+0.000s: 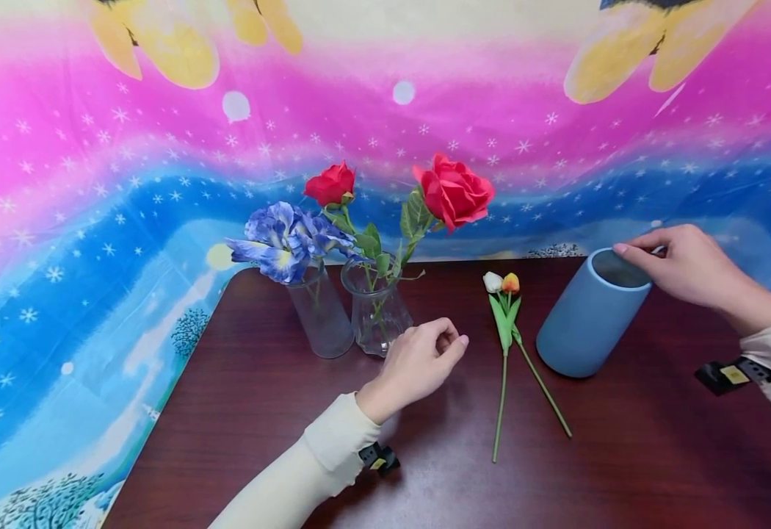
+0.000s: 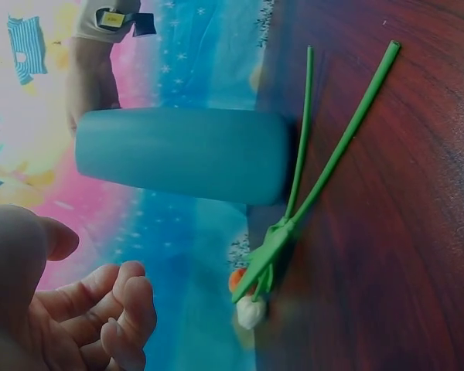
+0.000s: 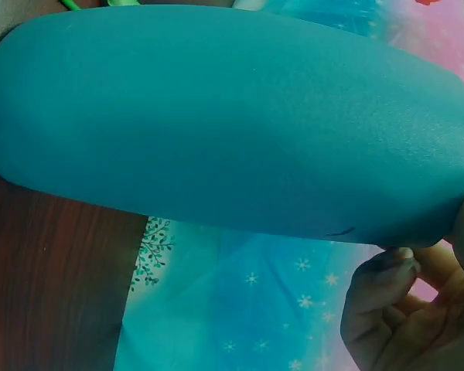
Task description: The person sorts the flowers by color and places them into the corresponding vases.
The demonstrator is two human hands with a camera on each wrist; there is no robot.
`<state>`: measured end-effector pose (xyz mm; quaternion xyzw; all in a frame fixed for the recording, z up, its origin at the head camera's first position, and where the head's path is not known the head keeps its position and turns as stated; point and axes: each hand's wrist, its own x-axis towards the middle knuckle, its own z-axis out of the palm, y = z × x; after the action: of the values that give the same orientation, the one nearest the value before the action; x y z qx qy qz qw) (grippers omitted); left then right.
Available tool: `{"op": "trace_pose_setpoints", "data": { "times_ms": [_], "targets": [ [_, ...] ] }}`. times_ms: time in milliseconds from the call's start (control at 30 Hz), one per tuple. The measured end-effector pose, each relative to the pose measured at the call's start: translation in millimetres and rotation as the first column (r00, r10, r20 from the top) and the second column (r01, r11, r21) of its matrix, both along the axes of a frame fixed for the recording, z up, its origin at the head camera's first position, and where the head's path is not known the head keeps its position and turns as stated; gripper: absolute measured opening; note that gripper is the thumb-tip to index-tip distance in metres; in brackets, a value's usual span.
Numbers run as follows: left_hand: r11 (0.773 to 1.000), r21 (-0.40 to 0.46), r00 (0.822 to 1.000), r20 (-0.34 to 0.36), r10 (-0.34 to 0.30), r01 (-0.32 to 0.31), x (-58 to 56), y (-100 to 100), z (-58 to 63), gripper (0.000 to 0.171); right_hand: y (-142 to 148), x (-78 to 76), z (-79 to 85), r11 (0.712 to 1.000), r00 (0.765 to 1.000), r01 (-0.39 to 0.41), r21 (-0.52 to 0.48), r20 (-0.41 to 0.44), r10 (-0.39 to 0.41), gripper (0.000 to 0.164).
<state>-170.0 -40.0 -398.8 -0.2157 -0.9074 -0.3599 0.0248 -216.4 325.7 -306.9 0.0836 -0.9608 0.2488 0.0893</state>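
Observation:
With thumb and fingers at its rim, my right hand [image 1: 689,268] pinches a blue vase [image 1: 587,323] on the right side of the table. Two artificial tulips lie just left of the vase: a white tulip [image 1: 493,282] and an orange tulip [image 1: 510,283], their green stems pointing toward me. My left hand [image 1: 418,364] is over the table between the tulips and a clear glass vase [image 1: 382,323], fingers loosely curled around nothing. In the right wrist view, the blue vase [image 3: 232,124] fills most of the picture, with the right fingertips [image 3: 383,286] at its mouth end.
Red roses [image 1: 454,192] stand in the clear glass vase. Beside it on the left, a frosted vase [image 1: 322,316] holds blue flowers [image 1: 286,239]. A colourful printed cloth [image 1: 385,110] hangs behind the dark wooden table [image 1: 240,426].

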Motion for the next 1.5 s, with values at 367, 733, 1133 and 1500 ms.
{"op": "trace_pose_setpoints", "data": {
  "times_ms": [367,733,1133,1500],
  "targets": [
    [0.999,-0.032,0.999,0.044,0.015,-0.014,-6.8,13,-17.9,0.022,3,1.4,-4.8,0.99,0.984,0.037,-0.133,0.179,-0.012,0.049],
    [0.997,-0.078,0.994,0.105,0.011,-0.003,-16.2,40,-41.0,0.027,8,1.5,-5.9,0.969,0.954,0.094,-0.229,0.298,-0.022,0.02],
    [0.983,-0.183,0.988,0.149,0.051,-0.024,-23.8,70,-59.1,0.038,10,-0.5,-7.6,0.961,0.944,0.113,-0.253,0.328,-0.024,0.017],
    [0.933,-0.359,0.982,0.167,0.092,-0.027,-35.2,94,-73.1,0.054,12,-2.2,-8.9,0.958,0.942,0.109,-0.266,0.334,-0.014,0.017]
  ]
}}
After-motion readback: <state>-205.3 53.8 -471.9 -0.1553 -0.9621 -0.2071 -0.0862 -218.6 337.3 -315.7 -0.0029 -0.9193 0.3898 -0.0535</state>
